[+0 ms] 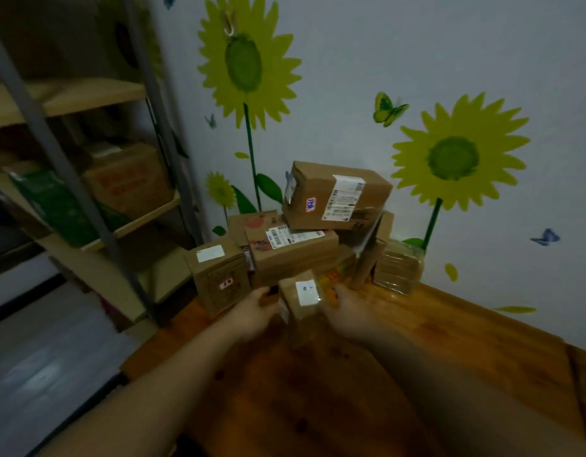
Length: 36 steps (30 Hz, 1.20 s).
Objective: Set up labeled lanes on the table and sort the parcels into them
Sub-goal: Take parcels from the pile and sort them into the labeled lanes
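Note:
A small brown cardboard parcel (303, 306) with a white label stands upright on the wooden table (450, 341), just in front of a pile of parcels. My left hand (252, 313) grips its left side and my right hand (346, 306) grips its right side. The pile sits in the table's far corner against the wall: a large box with shipping labels (334, 196) on top, a box with a barcode label (291, 252) under it, a square box (217, 275) at the left, and a tape-wrapped parcel (398, 267) at the right. The frame is blurred.
A metal shelf rack (96, 192) with cardboard boxes and green packs stands left of the table. The wall behind bears sunflower and butterfly stickers. The table's left edge drops to a grey floor (37, 357).

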Tool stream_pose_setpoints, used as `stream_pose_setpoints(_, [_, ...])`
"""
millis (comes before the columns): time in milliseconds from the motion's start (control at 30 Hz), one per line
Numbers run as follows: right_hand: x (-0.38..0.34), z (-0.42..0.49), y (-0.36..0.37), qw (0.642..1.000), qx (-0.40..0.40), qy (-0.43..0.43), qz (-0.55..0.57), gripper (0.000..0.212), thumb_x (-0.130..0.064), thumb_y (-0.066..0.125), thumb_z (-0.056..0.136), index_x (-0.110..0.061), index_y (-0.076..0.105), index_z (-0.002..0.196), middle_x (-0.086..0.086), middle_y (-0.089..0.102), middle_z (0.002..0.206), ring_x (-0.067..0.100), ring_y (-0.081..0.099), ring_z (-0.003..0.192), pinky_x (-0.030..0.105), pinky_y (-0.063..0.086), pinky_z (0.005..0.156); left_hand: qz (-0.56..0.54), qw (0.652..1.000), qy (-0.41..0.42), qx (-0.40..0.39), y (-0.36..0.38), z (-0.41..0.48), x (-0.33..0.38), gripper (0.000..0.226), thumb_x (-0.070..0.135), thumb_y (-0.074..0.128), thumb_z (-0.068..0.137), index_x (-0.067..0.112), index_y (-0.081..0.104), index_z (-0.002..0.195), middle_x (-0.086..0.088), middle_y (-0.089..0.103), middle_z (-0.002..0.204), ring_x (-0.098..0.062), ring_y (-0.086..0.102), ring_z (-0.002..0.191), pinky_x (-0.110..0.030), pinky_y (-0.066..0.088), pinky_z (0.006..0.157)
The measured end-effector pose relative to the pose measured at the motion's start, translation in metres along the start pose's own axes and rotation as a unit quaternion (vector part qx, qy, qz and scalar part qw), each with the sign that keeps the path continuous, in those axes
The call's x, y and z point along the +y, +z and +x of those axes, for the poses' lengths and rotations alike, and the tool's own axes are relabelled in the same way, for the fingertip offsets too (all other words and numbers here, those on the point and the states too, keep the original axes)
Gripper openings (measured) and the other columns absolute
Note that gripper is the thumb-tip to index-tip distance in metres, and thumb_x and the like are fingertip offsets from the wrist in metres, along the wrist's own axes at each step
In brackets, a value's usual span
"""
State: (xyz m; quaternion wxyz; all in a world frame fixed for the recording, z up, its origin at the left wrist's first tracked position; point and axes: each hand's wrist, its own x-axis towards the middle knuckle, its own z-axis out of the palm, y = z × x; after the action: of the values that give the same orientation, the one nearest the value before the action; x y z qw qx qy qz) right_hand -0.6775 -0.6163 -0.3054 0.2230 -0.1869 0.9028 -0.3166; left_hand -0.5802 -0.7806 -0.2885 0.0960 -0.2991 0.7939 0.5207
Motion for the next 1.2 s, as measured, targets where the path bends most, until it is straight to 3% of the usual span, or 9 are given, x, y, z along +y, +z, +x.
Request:
stream_pose_setpoints(67, [0.002, 0.026, 0.005, 0.998, -0.014, 0.014, 0.064, 0.037, -0.035, 0.045, 0.098, -0.023, 0.043, 0.132, 0.002, 0.055, 0.126, 0.01, 0.055, 0.097, 0.021, 0.045, 0.064, -0.033, 0.999, -0.011, -0.004, 0.012, 0.02, 0.006, 0.045, 0.033, 0.047, 0.096, 0.026, 0.037, 0.139, 0.009, 0.053, 0.106, -0.011, 0.052, 0.094, -0.03, 0.044, 0.08])
stream_pose_setpoints(300, [0.017, 0.061, 0.021, 0.985, -0.075, 0.034, 0.153, 0.04, -0.028, 0.044, 0.1, -0.02, 0.04, 0.139, 0.003, 0.049, 0.137, 0.02, 0.051, 0.121, 0.022, 0.042, 0.079, -0.143, 0.988, -0.055, 0.011, 0.037, 0.058, 0.011, 0.048, 0.019, 0.055, 0.093, 0.023, 0.036, 0.136, -0.003, 0.051, 0.122, -0.016, 0.052, 0.093, -0.036, 0.054, 0.078])
stream_pose_setpoints(467, [0.021, 0.043, 0.006, 0.979, 0.006, 0.023, 0.204, 0.032, -0.025, 0.048, 0.098, -0.023, 0.048, 0.13, -0.002, 0.054, 0.129, 0.005, 0.053, 0.101, 0.014, 0.042, 0.066, -0.167, 0.986, 0.003, 0.01, 0.034, 0.057, 0.018, 0.036, 0.024, 0.043, 0.099, 0.024, 0.042, 0.135, -0.001, 0.05, 0.121, -0.012, 0.051, 0.092, -0.026, 0.047, 0.066])
stream_pose_setpoints(567, [0.016, 0.02, -0.007, 0.977, 0.06, 0.015, 0.202, 0.03, -0.025, 0.044, 0.099, -0.024, 0.049, 0.129, -0.005, 0.057, 0.12, 0.002, 0.053, 0.092, 0.017, 0.044, 0.067, -0.078, 0.992, 0.097, 0.017, 0.028, 0.052, 0.024, 0.033, 0.021, 0.043, 0.099, 0.024, 0.046, 0.131, -0.004, 0.052, 0.129, -0.006, 0.052, 0.093, -0.021, 0.044, 0.07])
stream_pose_setpoints(700, [-0.002, -0.016, -0.019, 0.971, 0.126, 0.004, 0.201, 0.034, -0.034, 0.04, 0.099, -0.034, 0.051, 0.132, -0.006, 0.059, 0.125, 0.015, 0.055, 0.111, 0.042, 0.049, 0.095, 0.034, 0.975, 0.218, 0.02, 0.014, 0.032, 0.029, 0.063, 0.022, 0.059, 0.091, 0.026, 0.028, 0.145, 0.002, 0.032, 0.15, -0.018, 0.034, 0.134, -0.036, 0.037, 0.104])
stream_pose_setpoints(767, [-0.011, -0.037, -0.021, 0.961, 0.154, -0.001, 0.231, 0.036, -0.036, 0.04, 0.099, -0.035, 0.049, 0.134, -0.006, 0.056, 0.131, 0.018, 0.052, 0.119, 0.045, 0.046, 0.1, 0.019, 0.972, 0.232, -0.028, 0.007, 0.016, 0.03, 0.065, 0.019, 0.06, 0.09, 0.026, 0.028, 0.146, 0.005, 0.039, 0.144, -0.017, 0.035, 0.134, -0.036, 0.034, 0.104])
stream_pose_setpoints(933, [-0.025, -0.099, -0.009, 0.923, 0.226, -0.001, 0.312, 0.049, -0.037, 0.046, 0.098, -0.026, 0.034, 0.144, -0.002, 0.046, 0.134, 0.016, 0.049, 0.121, 0.021, 0.048, 0.081, -0.058, 0.968, 0.241, -0.035, 0.001, -0.023, 0.029, 0.032, 0.015, 0.06, 0.089, 0.024, 0.054, 0.12, 0.005, 0.065, 0.108, -0.013, 0.064, 0.102, -0.037, 0.052, 0.088])
stream_pose_setpoints(1067, [-0.015, -0.144, 0.001, 0.914, 0.261, -0.02, 0.31, 0.068, -0.046, 0.052, 0.092, -0.033, 0.019, 0.15, -0.012, 0.033, 0.148, 0.012, 0.036, 0.134, 0.029, 0.04, 0.102, -0.066, 0.963, 0.26, -0.035, 0.017, -0.057, 0.029, 0.018, 0.018, 0.061, 0.089, 0.029, 0.058, 0.102, 0.004, 0.068, 0.098, -0.011, 0.066, 0.089, -0.037, 0.054, 0.082])
stream_pose_setpoints(1200, [-0.002, -0.192, 0.003, 0.928, 0.215, -0.036, 0.303, 0.061, -0.033, 0.06, 0.091, -0.055, 0.021, 0.133, -0.031, 0.051, 0.115, -0.01, 0.056, 0.096, 0.01, 0.049, 0.08, -0.111, 0.955, 0.273, -0.03, 0.043, -0.096, 0.038, 0.014, 0.019, 0.062, 0.089, 0.025, 0.057, 0.101, 0.002, 0.067, 0.094, -0.014, 0.066, 0.087, -0.031, 0.052, 0.073])
